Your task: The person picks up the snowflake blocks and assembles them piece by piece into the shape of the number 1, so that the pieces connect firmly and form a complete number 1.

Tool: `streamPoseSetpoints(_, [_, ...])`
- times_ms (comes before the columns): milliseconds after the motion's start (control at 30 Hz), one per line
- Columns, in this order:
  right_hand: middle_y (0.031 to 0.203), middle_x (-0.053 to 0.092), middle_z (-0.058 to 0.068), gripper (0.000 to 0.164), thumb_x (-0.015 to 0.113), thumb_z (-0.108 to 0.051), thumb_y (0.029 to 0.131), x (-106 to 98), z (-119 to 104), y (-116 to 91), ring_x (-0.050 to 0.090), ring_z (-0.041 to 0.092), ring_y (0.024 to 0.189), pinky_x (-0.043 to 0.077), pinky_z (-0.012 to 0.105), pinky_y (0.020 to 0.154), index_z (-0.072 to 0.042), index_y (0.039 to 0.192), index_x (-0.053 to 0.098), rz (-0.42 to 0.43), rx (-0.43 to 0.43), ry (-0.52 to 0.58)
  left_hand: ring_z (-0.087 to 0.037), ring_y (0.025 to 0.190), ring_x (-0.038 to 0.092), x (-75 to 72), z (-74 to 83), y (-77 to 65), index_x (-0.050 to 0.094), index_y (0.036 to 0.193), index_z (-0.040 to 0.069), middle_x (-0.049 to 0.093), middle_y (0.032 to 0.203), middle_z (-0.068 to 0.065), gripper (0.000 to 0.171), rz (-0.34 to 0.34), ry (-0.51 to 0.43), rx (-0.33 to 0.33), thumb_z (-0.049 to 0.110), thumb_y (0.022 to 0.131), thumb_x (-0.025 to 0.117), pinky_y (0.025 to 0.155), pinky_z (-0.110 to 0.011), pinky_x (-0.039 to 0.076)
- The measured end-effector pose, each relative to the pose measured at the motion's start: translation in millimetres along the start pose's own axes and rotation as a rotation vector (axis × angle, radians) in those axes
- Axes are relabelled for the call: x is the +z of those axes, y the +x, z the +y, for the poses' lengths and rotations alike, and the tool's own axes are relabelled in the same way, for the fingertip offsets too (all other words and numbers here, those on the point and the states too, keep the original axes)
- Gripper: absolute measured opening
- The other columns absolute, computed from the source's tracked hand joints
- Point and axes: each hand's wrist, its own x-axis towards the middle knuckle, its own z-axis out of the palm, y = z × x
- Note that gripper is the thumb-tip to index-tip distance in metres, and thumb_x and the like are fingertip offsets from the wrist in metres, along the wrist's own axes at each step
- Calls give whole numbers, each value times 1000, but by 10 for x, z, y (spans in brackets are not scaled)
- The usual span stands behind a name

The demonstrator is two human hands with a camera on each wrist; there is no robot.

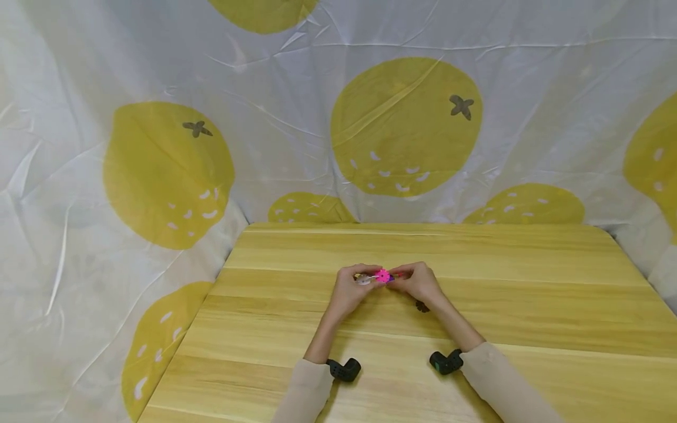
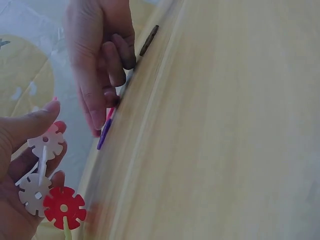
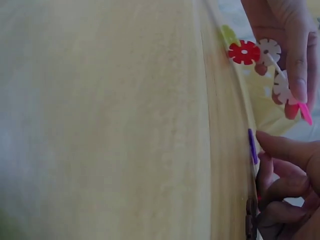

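My left hand (image 1: 350, 292) grips a joined cluster of notched plastic snowflake discs. It has white discs (image 2: 31, 192), a red disc (image 2: 54, 202), a yellow-green disc (image 3: 229, 35) and a pink disc (image 1: 383, 275) toward the right hand. Opposite it, my right hand (image 1: 421, 285) pinches a purple snowflake disc (image 3: 252, 146), seen nearly edge-on, with a bit of red or pink beside it among the fingers. Both hands meet closely in the head view, the pink disc overlapping the purple one. Fingers partly hide the pieces.
A dark brown snowflake disc (image 1: 422, 306) lies on the wooden table (image 1: 529, 294), close below the right hand. Each wrist wears a black camera (image 1: 345, 370). A white cloth with yellow fruit shapes (image 1: 407, 126) hangs behind the table and along its left side.
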Motion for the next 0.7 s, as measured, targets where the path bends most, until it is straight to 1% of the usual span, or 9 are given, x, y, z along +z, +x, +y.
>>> streamPoseSetpoints(67, [77, 76, 7, 29, 88, -17, 83, 12, -4, 1, 51, 9, 59, 41, 23, 54, -5, 108, 82, 12, -5, -29, -23, 107, 71, -1, 5, -2, 80, 113, 9, 80, 110, -10, 29, -13, 3, -8, 11, 84, 86, 94, -33, 55])
streamPoseSetpoints(167, [81, 77, 10, 27, 88, -15, 82, 25, -18, -10, 50, 10, 60, 40, 24, 54, -4, 106, 82, 28, -15, -63, -22, 108, 71, 2, 5, -4, 80, 113, 8, 79, 111, -10, 29, -31, 11, -15, 12, 85, 86, 94, -31, 55])
streamPoseSetpoints(267, [86, 78, 11, 26, 89, -15, 80, 20, -43, -29, 53, 11, 64, 42, 24, 57, -3, 103, 82, 46, -20, -103, -23, 109, 71, 8, 3, -7, 79, 114, 7, 79, 113, -10, 29, -47, 7, -18, 11, 86, 85, 94, -30, 56])
streamPoseSetpoints(333, [84, 77, 11, 25, 91, -15, 78, 9, -62, -52, 54, 13, 65, 42, 25, 58, -4, 99, 83, 46, -10, -122, -23, 110, 71, 11, 0, -7, 79, 114, 7, 79, 114, -10, 29, -54, 3, -21, 10, 86, 85, 94, -32, 57])
streamPoseSetpoints(433, [81, 75, 7, 24, 93, -15, 75, -17, -88, -94, 59, 13, 70, 44, 25, 62, -5, 94, 82, 36, 12, -153, -22, 110, 71, 10, 4, -11, 79, 115, 7, 79, 114, -10, 29, -58, 1, -27, 10, 86, 85, 94, -34, 57])
streamPoseSetpoints(500, [79, 73, 6, 24, 94, -12, 74, -37, -100, -129, 61, 14, 71, 46, 26, 65, -5, 92, 80, 16, 21, -158, -22, 109, 71, 7, 12, -13, 79, 114, 7, 79, 113, -9, 29, -57, 3, -29, 10, 86, 85, 93, -34, 57])
streamPoseSetpoints(567, [81, 73, 5, 25, 93, -9, 74, -61, -104, -160, 63, 13, 72, 49, 27, 66, -4, 91, 76, -7, 19, -153, -22, 108, 71, 4, 24, -16, 80, 114, 8, 79, 113, -9, 29, -55, 7, -29, 10, 86, 85, 92, -33, 58])
streamPoseSetpoints(600, [80, 73, 6, 24, 92, -8, 75, -73, -105, -176, 63, 13, 70, 50, 27, 65, -4, 91, 74, -22, 21, -135, -22, 108, 71, 4, 29, -17, 80, 114, 8, 79, 112, -9, 29, -55, 9, -28, 11, 86, 85, 91, -33, 58])
streamPoseSetpoints(700, [80, 73, 10, 21, 85, -2, 82, -115, -85, -222, 65, 15, 60, 53, 28, 57, -2, 95, 68, -73, 34, -34, -21, 107, 71, 6, 41, -16, 80, 114, 8, 80, 112, -8, 29, -60, 12, -35, 11, 86, 85, 90, -29, 57])
